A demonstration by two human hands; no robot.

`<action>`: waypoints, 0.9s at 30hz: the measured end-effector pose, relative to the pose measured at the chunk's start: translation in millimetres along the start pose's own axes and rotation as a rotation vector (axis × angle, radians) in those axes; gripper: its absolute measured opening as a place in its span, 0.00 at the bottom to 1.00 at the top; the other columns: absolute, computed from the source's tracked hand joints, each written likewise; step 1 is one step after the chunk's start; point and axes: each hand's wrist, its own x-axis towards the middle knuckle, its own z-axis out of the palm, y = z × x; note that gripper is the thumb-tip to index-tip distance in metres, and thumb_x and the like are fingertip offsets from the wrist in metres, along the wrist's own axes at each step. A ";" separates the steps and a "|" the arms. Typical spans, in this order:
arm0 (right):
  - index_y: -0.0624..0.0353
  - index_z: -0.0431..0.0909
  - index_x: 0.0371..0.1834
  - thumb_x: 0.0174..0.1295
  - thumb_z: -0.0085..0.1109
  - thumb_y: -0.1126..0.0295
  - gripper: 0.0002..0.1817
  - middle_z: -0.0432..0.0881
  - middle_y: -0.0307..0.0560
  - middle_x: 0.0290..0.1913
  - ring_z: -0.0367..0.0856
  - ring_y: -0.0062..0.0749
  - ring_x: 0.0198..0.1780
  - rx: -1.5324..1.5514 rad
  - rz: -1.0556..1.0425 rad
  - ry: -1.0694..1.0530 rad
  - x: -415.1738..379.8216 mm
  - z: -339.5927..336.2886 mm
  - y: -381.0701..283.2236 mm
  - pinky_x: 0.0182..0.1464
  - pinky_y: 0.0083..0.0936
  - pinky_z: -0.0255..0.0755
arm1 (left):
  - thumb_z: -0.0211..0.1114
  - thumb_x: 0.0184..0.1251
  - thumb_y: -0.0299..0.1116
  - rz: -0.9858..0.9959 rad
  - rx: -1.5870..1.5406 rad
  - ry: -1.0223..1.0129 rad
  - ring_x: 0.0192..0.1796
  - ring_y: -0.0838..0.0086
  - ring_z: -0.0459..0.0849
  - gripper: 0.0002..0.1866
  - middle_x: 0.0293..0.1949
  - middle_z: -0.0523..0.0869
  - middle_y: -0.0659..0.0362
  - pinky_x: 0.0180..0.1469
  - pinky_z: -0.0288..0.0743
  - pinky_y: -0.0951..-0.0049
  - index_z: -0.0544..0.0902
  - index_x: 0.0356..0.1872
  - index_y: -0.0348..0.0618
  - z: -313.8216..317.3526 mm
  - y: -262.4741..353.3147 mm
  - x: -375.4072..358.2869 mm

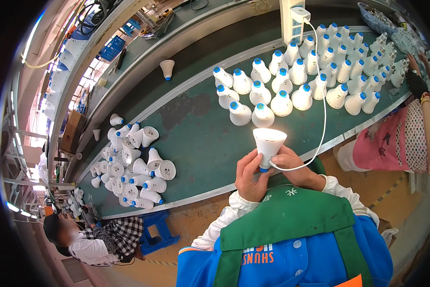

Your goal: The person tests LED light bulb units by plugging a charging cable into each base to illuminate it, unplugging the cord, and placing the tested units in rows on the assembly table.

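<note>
Left hand (pixel 251 179) clamped on glowing lamp (pixel 269 143); right hand (pixel 298 167) clamped on cable (pixel 325 110) beside it. Best kept steady, unstrained.

This is a factory workshop, laid out as an assembly line. A long green tabletop (pixel 200 158) with metal edging carries many matching white reflector bulbs (pixel 281 104) with blue caps, standing in rows toward 1 to 2 o'clock and heaped between 8 and 9 o'clock. A multi-socket power strip (pixel 296 34) rises at 1 o'clock. People in work clothes are stationed along it: one (pixel 95 246) at 8 o'clock, another (pixel 389 138) at 3 o'clock. Striped tape (pixel 389 191) marks the floor.
</note>
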 end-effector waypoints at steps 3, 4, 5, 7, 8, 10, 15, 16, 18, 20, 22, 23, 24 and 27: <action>0.63 0.66 0.61 0.59 0.47 0.69 0.25 0.72 0.42 0.52 0.69 0.25 0.53 -0.023 -0.014 0.004 -0.4 -2.1 2.6 0.58 0.25 0.63 | 0.67 0.45 0.08 -0.013 0.002 -0.014 0.54 0.59 0.81 0.31 0.58 0.69 0.44 0.48 0.85 0.70 0.73 0.55 0.33 0.1 1.1 -1.8; 0.63 0.66 0.60 0.59 0.47 0.69 0.24 0.72 0.42 0.52 0.69 0.25 0.53 -0.035 -0.027 0.008 -1.2 -2.2 3.3 0.58 0.25 0.63 | 0.67 0.45 0.08 -0.003 0.007 -0.016 0.54 0.59 0.81 0.31 0.59 0.69 0.44 0.48 0.85 0.70 0.72 0.55 0.33 0.6 1.0 -1.8; 0.63 0.66 0.60 0.59 0.47 0.69 0.24 0.72 0.42 0.51 0.69 0.24 0.52 -0.048 -0.043 0.013 -1.6 -2.1 3.3 0.57 0.25 0.63 | 0.66 0.45 0.08 0.009 0.011 -0.019 0.55 0.59 0.81 0.31 0.59 0.69 0.44 0.48 0.85 0.69 0.72 0.56 0.33 0.9 -0.1 -1.0; 0.64 0.67 0.59 0.59 0.47 0.69 0.24 0.72 0.42 0.51 0.69 0.25 0.52 -0.057 -0.045 0.019 -1.9 -0.3 3.0 0.56 0.25 0.64 | 0.66 0.45 0.08 0.020 0.002 -0.013 0.55 0.59 0.80 0.31 0.59 0.69 0.44 0.49 0.84 0.70 0.72 0.56 0.33 1.8 -3.0 -1.2; 0.64 0.67 0.59 0.59 0.47 0.69 0.23 0.72 0.42 0.51 0.69 0.25 0.52 -0.061 -0.046 0.021 -1.9 0.2 3.0 0.56 0.25 0.64 | 0.65 0.46 0.08 0.017 -0.010 -0.003 0.56 0.59 0.79 0.31 0.59 0.69 0.44 0.49 0.84 0.70 0.71 0.56 0.33 3.2 -5.4 -2.8; 0.65 0.67 0.58 0.59 0.48 0.69 0.23 0.72 0.42 0.50 0.69 0.25 0.51 -0.069 -0.046 0.032 -2.3 -1.8 6.2 0.55 0.25 0.64 | 0.65 0.46 0.08 0.011 -0.027 0.005 0.57 0.60 0.79 0.31 0.59 0.70 0.45 0.49 0.83 0.71 0.71 0.56 0.33 3.5 -6.9 -3.6; 0.66 0.68 0.57 0.60 0.48 0.68 0.22 0.72 0.42 0.49 0.69 0.24 0.51 -0.124 -0.054 0.031 -4.1 -1.0 4.9 0.54 0.24 0.64 | 0.65 0.48 0.09 -0.021 -0.097 0.022 0.56 0.63 0.78 0.30 0.58 0.70 0.45 0.50 0.81 0.71 0.71 0.56 0.34 4.1 -5.1 -3.7; 0.66 0.68 0.57 0.60 0.49 0.68 0.22 0.73 0.42 0.49 0.69 0.23 0.50 -0.125 -0.053 0.032 -4.8 1.4 2.0 0.53 0.24 0.65 | 0.65 0.47 0.10 -0.005 -0.063 0.026 0.56 0.61 0.79 0.30 0.58 0.71 0.45 0.49 0.81 0.70 0.71 0.56 0.35 3.4 -4.0 -2.8; 0.66 0.70 0.55 0.61 0.50 0.67 0.20 0.73 0.41 0.46 0.69 0.22 0.47 -0.128 -0.043 0.029 -4.6 2.3 0.3 0.50 0.22 0.65 | 0.67 0.46 0.12 0.031 0.004 0.032 0.55 0.59 0.80 0.30 0.57 0.73 0.44 0.47 0.83 0.69 0.73 0.55 0.36 1.2 -2.2 -0.5; 0.66 0.73 0.52 0.61 0.52 0.66 0.18 0.75 0.39 0.43 0.70 0.20 0.43 -0.129 -0.021 0.023 -3.9 1.0 0.8 0.46 0.20 0.65 | 0.66 0.46 0.11 0.020 -0.061 0.054 0.55 0.59 0.80 0.29 0.57 0.72 0.44 0.48 0.83 0.69 0.73 0.55 0.36 2.4 -5.5 -2.8; 0.66 0.75 0.48 0.62 0.54 0.65 0.16 0.75 0.37 0.39 0.70 0.18 0.39 -0.168 -0.014 0.013 -4.1 -0.6 -1.7 0.41 0.18 0.65 | 0.66 0.46 0.11 0.033 -0.053 0.054 0.55 0.58 0.80 0.29 0.57 0.73 0.44 0.48 0.82 0.68 0.73 0.54 0.36 2.3 -6.1 -3.6; 0.65 0.76 0.47 0.62 0.54 0.65 0.16 0.76 0.36 0.37 0.70 0.18 0.37 -0.188 -0.010 0.008 -4.5 -1.4 -2.6 0.39 0.18 0.64 | 0.66 0.46 0.11 0.051 -0.014 0.046 0.55 0.58 0.80 0.29 0.57 0.73 0.43 0.48 0.82 0.69 0.73 0.54 0.36 0.9 -5.2 -3.2; 0.65 0.77 0.45 0.63 0.54 0.65 0.15 0.76 0.36 0.37 0.70 0.17 0.37 -0.247 -0.054 0.004 -4.9 -1.7 -2.5 0.38 0.17 0.64 | 0.66 0.46 0.12 0.071 0.025 0.037 0.55 0.58 0.80 0.29 0.57 0.73 0.43 0.48 0.82 0.69 0.73 0.54 0.36 -0.3 -4.9 -3.2; 0.66 0.77 0.46 0.64 0.54 0.66 0.14 0.77 0.37 0.37 0.71 0.18 0.37 -0.347 -0.126 0.009 -8.0 -5.6 -0.7 0.38 0.18 0.65 | 0.66 0.46 0.12 0.077 0.040 0.039 0.54 0.59 0.80 0.29 0.56 0.75 0.42 0.46 0.82 0.69 0.73 0.54 0.36 3.4 -13.2 -8.2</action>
